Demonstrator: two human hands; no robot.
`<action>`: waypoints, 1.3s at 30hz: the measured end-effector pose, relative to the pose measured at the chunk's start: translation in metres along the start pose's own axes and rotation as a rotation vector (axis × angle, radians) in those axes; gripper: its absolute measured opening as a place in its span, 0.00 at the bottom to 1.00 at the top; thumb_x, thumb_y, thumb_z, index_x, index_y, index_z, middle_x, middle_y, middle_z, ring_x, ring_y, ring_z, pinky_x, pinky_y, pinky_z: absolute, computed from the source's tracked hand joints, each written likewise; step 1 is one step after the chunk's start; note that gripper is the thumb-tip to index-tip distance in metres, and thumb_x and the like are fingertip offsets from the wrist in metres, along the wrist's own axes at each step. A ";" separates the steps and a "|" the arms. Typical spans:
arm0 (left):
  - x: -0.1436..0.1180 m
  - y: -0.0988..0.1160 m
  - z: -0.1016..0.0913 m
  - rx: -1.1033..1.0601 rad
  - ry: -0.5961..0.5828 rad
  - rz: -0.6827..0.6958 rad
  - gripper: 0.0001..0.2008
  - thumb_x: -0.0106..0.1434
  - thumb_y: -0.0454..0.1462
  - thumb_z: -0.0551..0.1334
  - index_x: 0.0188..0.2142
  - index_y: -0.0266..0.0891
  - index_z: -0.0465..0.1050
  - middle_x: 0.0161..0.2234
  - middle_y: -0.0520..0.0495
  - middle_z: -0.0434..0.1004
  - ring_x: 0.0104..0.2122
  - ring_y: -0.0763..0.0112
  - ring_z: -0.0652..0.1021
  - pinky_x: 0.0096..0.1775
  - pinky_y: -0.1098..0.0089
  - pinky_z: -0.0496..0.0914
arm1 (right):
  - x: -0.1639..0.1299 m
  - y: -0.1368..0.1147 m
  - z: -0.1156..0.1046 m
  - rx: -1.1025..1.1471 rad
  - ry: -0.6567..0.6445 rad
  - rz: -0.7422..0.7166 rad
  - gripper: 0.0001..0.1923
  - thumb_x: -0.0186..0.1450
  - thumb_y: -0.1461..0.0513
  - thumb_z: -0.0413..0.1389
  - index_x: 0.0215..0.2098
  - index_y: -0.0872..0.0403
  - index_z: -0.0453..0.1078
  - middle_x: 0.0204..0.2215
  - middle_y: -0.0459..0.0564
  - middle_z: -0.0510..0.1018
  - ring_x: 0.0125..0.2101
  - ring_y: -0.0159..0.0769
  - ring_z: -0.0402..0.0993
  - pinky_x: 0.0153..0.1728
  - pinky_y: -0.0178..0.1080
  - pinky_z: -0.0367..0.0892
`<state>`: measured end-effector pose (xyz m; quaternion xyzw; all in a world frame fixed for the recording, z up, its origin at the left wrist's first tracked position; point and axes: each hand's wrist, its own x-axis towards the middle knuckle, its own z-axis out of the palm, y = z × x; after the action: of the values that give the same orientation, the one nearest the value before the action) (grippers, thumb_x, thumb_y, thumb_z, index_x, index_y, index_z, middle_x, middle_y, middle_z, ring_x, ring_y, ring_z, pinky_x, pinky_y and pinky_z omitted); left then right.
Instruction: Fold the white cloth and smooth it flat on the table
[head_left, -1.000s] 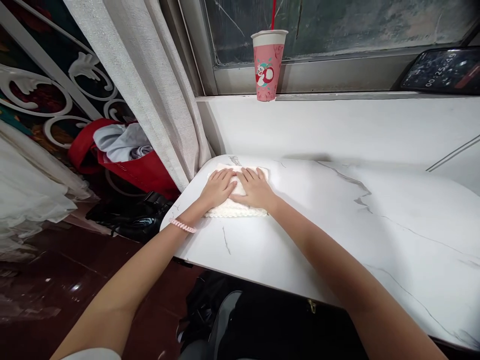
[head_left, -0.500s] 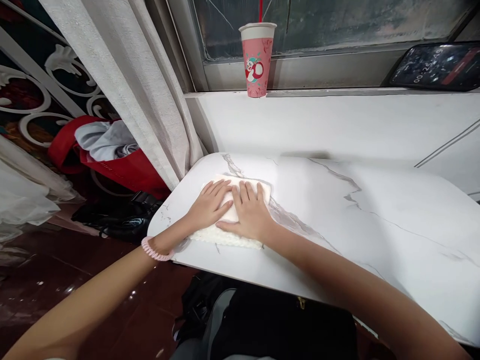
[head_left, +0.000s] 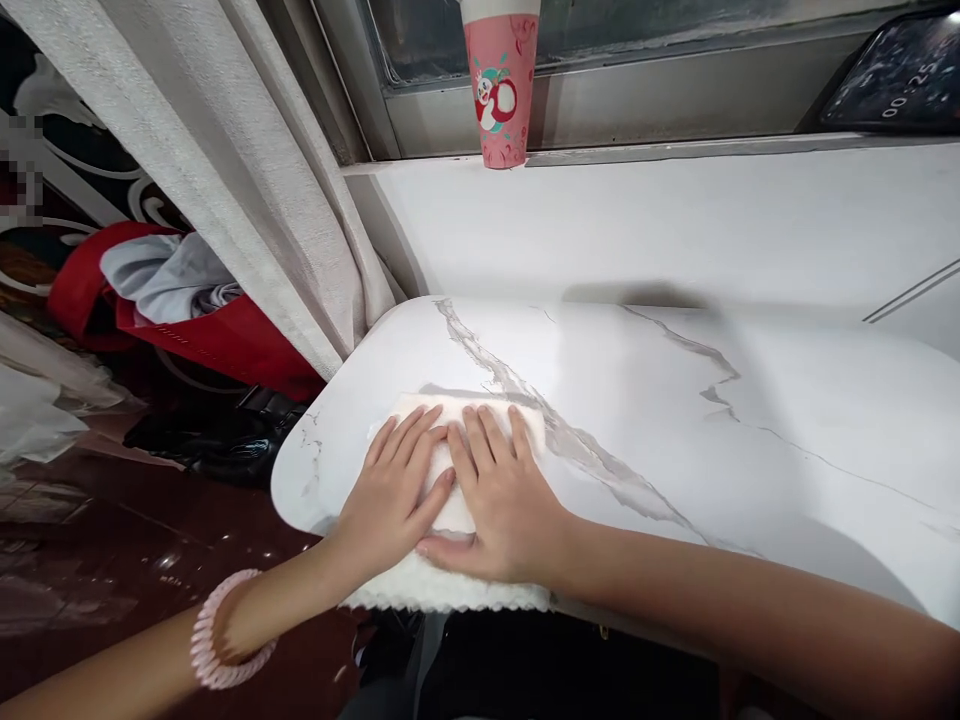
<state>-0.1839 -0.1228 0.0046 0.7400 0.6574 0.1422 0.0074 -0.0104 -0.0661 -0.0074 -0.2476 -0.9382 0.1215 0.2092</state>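
A white cloth (head_left: 453, 512) lies folded on the white marble-patterned table (head_left: 637, 400), its fluffy lower edge reaching the table's near edge. My left hand (head_left: 396, 485) presses flat on the cloth's left part, fingers stretched forward. Beside it my right hand (head_left: 510, 500) lies flat on the right part, fingers spread. The two hands nearly touch at the fingers and thumbs, with cloth showing between them. Around my left wrist is a pink coiled band (head_left: 217, 630).
A pink paper cup (head_left: 502, 90) stands on the window ledge behind the table, and a phone (head_left: 896, 80) leans at the far right. A light curtain (head_left: 247, 180) hangs at the left. Below it a red bag (head_left: 202, 335) holds grey fabric.
Both hands have slid the cloth toward me, from the middle of the table's left end to its near edge. The view has also shifted a little closer.
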 end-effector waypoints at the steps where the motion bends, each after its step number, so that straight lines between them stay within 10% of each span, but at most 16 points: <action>1: 0.003 0.000 0.001 0.004 -0.002 -0.001 0.22 0.70 0.47 0.46 0.61 0.49 0.60 0.65 0.45 0.64 0.67 0.54 0.60 0.66 0.45 0.55 | 0.002 0.002 0.000 0.003 -0.001 -0.001 0.53 0.62 0.35 0.50 0.68 0.70 0.55 0.68 0.72 0.53 0.69 0.64 0.43 0.67 0.67 0.38; 23: 0.242 -0.006 0.052 -0.121 0.100 0.059 0.14 0.69 0.41 0.51 0.49 0.42 0.67 0.53 0.44 0.73 0.56 0.58 0.70 0.63 0.55 0.56 | 0.098 0.201 -0.042 -0.123 -0.059 0.193 0.44 0.68 0.38 0.45 0.70 0.59 0.52 0.69 0.62 0.55 0.69 0.51 0.47 0.68 0.58 0.35; 39: 0.234 0.011 0.054 -0.079 0.111 0.066 0.15 0.71 0.40 0.49 0.51 0.40 0.68 0.56 0.41 0.72 0.59 0.59 0.69 0.64 0.55 0.54 | 0.085 0.206 -0.051 -0.074 -0.072 0.212 0.47 0.64 0.34 0.46 0.69 0.55 0.53 0.69 0.60 0.55 0.69 0.52 0.47 0.68 0.59 0.35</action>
<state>-0.1393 0.1136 0.0014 0.7513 0.6260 0.2091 -0.0043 0.0308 0.1588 -0.0024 -0.3484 -0.9175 0.1169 0.1521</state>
